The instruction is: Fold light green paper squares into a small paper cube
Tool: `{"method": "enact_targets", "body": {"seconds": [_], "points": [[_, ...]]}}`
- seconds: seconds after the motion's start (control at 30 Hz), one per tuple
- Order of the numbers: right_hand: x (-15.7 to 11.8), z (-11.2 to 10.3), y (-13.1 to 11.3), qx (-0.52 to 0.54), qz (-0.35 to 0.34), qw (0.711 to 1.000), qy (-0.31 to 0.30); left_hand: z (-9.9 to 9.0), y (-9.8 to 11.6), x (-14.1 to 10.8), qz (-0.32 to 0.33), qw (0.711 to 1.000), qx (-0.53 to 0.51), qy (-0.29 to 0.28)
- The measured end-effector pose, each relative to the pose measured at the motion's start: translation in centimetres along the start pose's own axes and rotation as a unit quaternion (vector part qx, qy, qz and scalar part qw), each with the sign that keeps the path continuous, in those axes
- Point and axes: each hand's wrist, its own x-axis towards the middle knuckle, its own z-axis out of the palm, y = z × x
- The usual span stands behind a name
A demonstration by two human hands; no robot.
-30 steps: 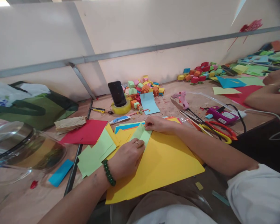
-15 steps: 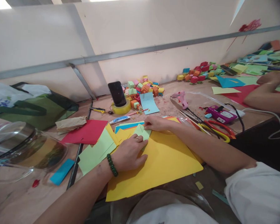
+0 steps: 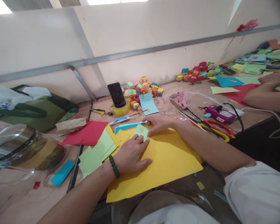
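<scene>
A small folded light green paper (image 3: 141, 130) lies on the large yellow sheet (image 3: 168, 158). My left hand (image 3: 132, 154), with a ring and a green bead bracelet, lies on the yellow sheet, its thumb spread and its fingertips pressing the lower part of the green paper. Just right of that paper is my right hand (image 3: 160, 124), thumb and fingers apart, the thumb near the paper's right edge. Blue and orange sheets show behind the yellow one. More light green sheets (image 3: 96, 152) lie to the left.
A phone (image 3: 116, 95) leans on a tape roll (image 3: 121, 109) beside a heap of paper cubes (image 3: 144, 90). A pink glue gun (image 3: 180, 99), scissors (image 3: 214, 132) and a purple power strip (image 3: 220, 114) lie right. A glass teapot (image 3: 42, 152) stands left. Another person's arm (image 3: 266, 96) reaches in.
The fingers of my right hand have parted from their pinch on the green paper and spread. My left hand stays on the paper, its thumb a little farther out.
</scene>
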Motion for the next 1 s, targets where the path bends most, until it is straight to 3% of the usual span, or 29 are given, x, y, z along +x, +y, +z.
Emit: {"method": "enact_targets", "body": {"seconds": [0.23, 0.37, 0.47, 0.6, 0.7, 0.8, 0.87, 0.93, 1.0], "points": [[0.1, -0.6, 2.2, -0.018, 0.062, 0.998, 0.013, -0.1, 0.1, -0.4, -0.004, 1.0, -0.016, -0.01], [-0.5, -1.1, 2.2, 0.063, 0.014, 0.998, -0.002, 0.2, -0.2, -0.9, 0.013, 0.999, -0.041, 0.0], [-1.0, -0.9, 1.2, 0.12, -0.027, 0.992, 0.02, 0.4, -0.2, -1.2, 0.008, 1.0, -0.025, 0.001], [-0.9, 0.1, 0.1, 0.068, -0.049, 0.995, 0.053, 0.6, -0.2, -1.3, 0.008, 1.0, -0.002, 0.01], [-0.5, 0.7, 0.2, 0.069, -0.046, 0.996, 0.045, 1.1, -1.3, -1.1, 0.011, 0.996, -0.046, 0.077], [-0.4, 1.1, 0.4, 0.109, -0.047, 0.991, 0.055, 2.0, -3.5, -0.5, -0.097, 0.968, -0.099, 0.211], [-0.4, 1.2, 0.1, 0.134, -0.055, 0.986, 0.084, 2.6, -5.1, -0.2, -0.184, 0.936, -0.15, 0.262], [-0.4, 1.3, -0.4, 0.133, -0.055, 0.983, 0.113, 3.1, -6.2, 0.1, -0.242, 0.919, -0.211, 0.23], [-0.5, 1.3, -0.9, 0.093, -0.059, 0.987, 0.113, 3.2, -6.4, 0.2, -0.246, 0.92, -0.245, 0.183]]}}
